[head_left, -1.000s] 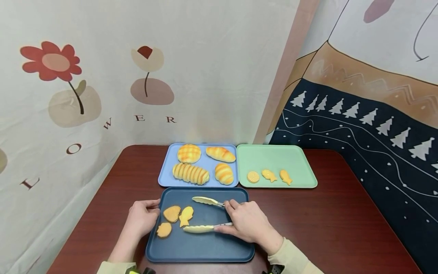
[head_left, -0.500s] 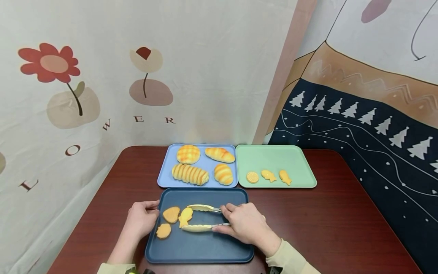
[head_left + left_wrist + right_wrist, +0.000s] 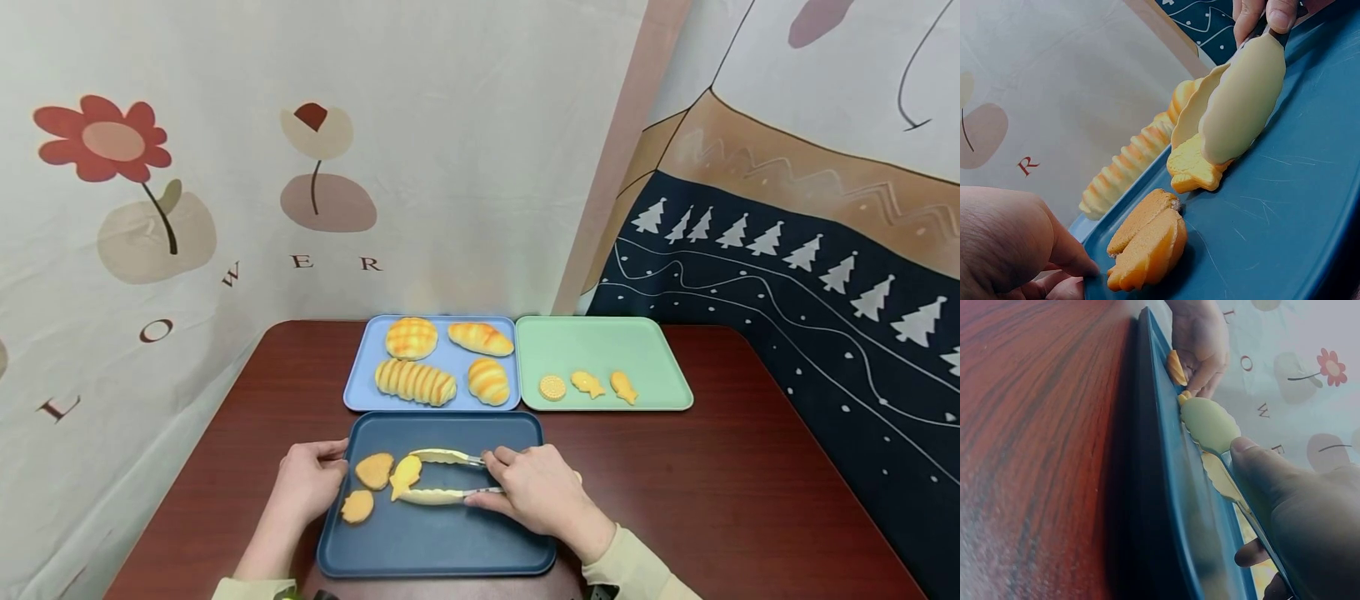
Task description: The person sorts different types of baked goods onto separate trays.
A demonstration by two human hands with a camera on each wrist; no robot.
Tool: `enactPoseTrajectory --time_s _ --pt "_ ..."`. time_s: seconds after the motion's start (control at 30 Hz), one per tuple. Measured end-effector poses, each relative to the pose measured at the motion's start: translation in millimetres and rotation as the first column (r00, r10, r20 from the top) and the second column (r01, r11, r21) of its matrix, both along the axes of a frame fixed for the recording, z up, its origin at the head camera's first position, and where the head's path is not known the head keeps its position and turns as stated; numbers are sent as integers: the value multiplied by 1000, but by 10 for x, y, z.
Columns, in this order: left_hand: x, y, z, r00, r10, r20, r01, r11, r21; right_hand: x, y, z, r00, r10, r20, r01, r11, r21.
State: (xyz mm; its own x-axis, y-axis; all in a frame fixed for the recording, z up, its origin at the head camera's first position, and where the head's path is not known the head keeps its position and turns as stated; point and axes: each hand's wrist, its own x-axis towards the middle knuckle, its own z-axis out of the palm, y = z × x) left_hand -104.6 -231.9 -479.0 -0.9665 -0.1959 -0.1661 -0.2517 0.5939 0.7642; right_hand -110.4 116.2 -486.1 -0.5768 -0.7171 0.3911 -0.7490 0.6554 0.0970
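My right hand grips a pair of tongs with cream scalloped tips, thumb on one arm and fingers on the other. Between the tips lies a yellow fish-shaped cookie on the dark blue tray; both tips are right at its edges. Beside it, to the left, are a heart-shaped cookie and a round cookie with a notched edge. With thumb and fingers, my left hand pinches the tray's left rim. In the left wrist view the tong tips overlap the fish cookie.
Behind the dark tray, a light blue tray bears several bread rolls, among them a long ridged loaf. A green tray adjoins it on the right, with a round cookie and two fish-shaped ones. Brown tabletop extends rightward.
The tongs' far arm has swung toward the near arm, narrowing the gap around the fish cookie, which has tilted slightly. My left hand stays at the tray's rim.
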Motion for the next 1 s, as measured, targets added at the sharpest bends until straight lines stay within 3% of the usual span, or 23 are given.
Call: enactPoseTrajectory --time_s 0.53,1.0 --pt "-17 -17 -20 1000 -9 7 9 1000 9 -9 175 49 998 -44 -38 43 999 -28" --pt "-25 -27 -6 999 -15 29 15 1000 19 -80 358 250 996 -83 -28 81 995 -63"
